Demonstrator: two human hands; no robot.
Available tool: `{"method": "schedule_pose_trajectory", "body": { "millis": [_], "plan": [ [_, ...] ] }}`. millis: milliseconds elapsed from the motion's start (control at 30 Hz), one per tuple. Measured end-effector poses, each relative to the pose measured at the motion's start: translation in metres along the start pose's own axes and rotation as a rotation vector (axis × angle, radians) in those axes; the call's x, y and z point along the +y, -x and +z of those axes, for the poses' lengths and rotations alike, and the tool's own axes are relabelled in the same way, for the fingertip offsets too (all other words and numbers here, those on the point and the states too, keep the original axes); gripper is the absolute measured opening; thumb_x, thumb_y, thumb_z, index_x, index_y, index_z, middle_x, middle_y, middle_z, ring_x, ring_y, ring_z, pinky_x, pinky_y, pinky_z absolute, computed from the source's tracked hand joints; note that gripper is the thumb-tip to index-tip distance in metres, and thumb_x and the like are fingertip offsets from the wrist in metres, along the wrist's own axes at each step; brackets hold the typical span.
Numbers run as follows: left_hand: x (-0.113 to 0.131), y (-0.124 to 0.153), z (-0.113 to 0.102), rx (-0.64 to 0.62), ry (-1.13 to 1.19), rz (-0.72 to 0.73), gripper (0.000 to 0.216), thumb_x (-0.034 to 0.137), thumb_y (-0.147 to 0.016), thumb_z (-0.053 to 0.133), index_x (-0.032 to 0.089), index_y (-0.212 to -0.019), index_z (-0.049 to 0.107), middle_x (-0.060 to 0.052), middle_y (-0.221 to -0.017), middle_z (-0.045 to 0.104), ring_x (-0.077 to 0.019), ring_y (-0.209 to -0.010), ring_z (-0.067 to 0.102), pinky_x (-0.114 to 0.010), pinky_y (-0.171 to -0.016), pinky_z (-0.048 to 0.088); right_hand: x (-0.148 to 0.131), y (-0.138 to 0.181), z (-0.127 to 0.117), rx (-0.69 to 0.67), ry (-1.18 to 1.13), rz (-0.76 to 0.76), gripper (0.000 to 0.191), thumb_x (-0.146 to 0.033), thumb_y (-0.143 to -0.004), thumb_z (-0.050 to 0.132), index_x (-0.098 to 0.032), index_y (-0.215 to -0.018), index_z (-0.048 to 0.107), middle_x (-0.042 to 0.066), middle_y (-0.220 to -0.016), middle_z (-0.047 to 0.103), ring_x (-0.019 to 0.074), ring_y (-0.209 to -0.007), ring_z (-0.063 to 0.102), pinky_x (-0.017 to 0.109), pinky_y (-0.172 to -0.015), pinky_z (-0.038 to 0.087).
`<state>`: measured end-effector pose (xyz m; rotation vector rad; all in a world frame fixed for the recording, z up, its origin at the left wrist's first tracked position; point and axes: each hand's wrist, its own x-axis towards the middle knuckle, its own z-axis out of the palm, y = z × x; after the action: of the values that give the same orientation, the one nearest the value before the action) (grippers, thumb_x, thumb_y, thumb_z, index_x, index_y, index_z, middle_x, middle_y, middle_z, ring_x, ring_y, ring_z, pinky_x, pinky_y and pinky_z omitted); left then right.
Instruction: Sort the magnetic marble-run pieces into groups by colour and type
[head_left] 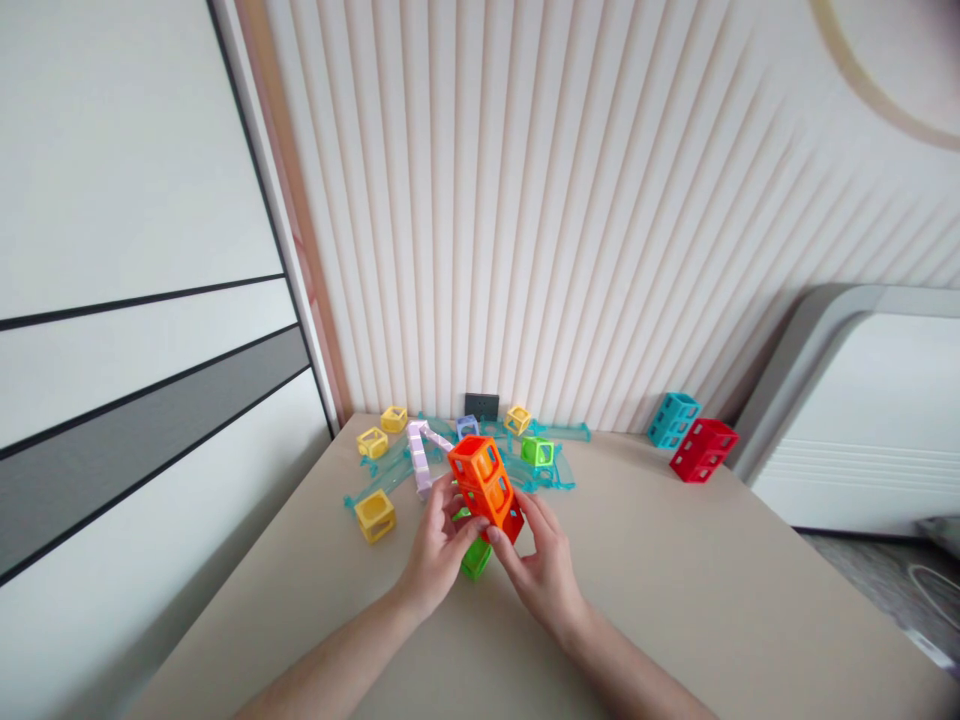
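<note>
Both my hands hold a tilted stack of orange hollow toy blocks [493,485] above the table. My left hand [436,545] grips its left side, fingers curled behind and thumb across the front. On the lower right, my right hand [541,560] pinches the stack, its thumb near the left one. Just below and behind my left thumb is a green block [476,560]; whether it rests on the table or touches the stack I cannot tell. Beyond the hands lie a lighter green block [537,452], a lilac jointed strip [420,458] and a blue-violet block [467,426].
Several yellow blocks, one near the front [375,515], and translucent teal track pieces [390,485] spread over the table [645,600]. A teal block stack [673,420] and a red block stack [703,450] stand at the right. The ribbed wall [487,200] borders the back.
</note>
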<state>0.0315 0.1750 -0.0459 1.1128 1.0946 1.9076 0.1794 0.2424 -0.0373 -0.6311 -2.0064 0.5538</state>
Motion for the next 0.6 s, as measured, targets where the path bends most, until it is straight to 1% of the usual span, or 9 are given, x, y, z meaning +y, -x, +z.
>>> {"method": "schedule_pose_trajectory", "body": {
  "millis": [100, 267, 467, 600],
  "plan": [
    [-0.0019, 0.0012, -0.0015, -0.01, -0.025, 0.008, 0.057, 0.034, -0.085, 0.075, 0.029, -0.134, 0.046, -0.011, -0.131, 0.062, -0.0277, -0.123, 0.061, -0.04, -0.098, 0.055, 0.0005, 0.0004, -0.0008, -0.005, -0.003, 0.004, 0.042, -0.04, -0.089, 0.068, -0.022, -0.126, 0.061, 0.011, -0.115, 0.07, 0.0269, -0.102, 0.067, 0.038, -0.089, 0.056],
    [-0.0065, 0.0037, -0.0055, -0.028, -0.069, 0.021, 0.055, 0.033, -0.088, 0.073, 0.028, -0.135, 0.045, -0.012, -0.133, 0.061, -0.0291, -0.125, 0.059, -0.041, -0.096, 0.056, -0.0002, 0.0006, -0.0003, 0.016, -0.011, 0.021, 0.036, -0.041, -0.09, 0.067, -0.021, -0.12, 0.063, 0.01, -0.108, 0.071, 0.0262, -0.097, 0.069, 0.038, -0.086, 0.057],
    [-0.0038, 0.0022, -0.0065, -0.051, -0.143, 0.063, 0.046, 0.034, -0.093, 0.065, 0.028, -0.136, 0.048, -0.011, -0.137, 0.061, -0.0269, -0.127, 0.06, -0.039, -0.102, 0.054, 0.0014, -0.0029, 0.0008, 0.011, 0.007, 0.051, 0.04, -0.042, -0.087, 0.07, -0.02, -0.119, 0.064, 0.011, -0.109, 0.073, 0.0279, -0.098, 0.07, 0.041, -0.088, 0.058],
    [-0.0047, 0.0007, -0.0075, -0.066, -0.216, 0.092, 0.043, 0.034, -0.096, 0.061, 0.027, -0.137, 0.051, -0.011, -0.138, 0.061, -0.027, -0.129, 0.058, -0.038, -0.104, 0.054, 0.0006, -0.0069, -0.0021, -0.022, 0.007, 0.105, 0.038, -0.039, -0.085, 0.07, -0.019, -0.117, 0.066, 0.011, -0.109, 0.075, 0.0287, -0.098, 0.071, 0.042, -0.088, 0.058]
  ]
}}
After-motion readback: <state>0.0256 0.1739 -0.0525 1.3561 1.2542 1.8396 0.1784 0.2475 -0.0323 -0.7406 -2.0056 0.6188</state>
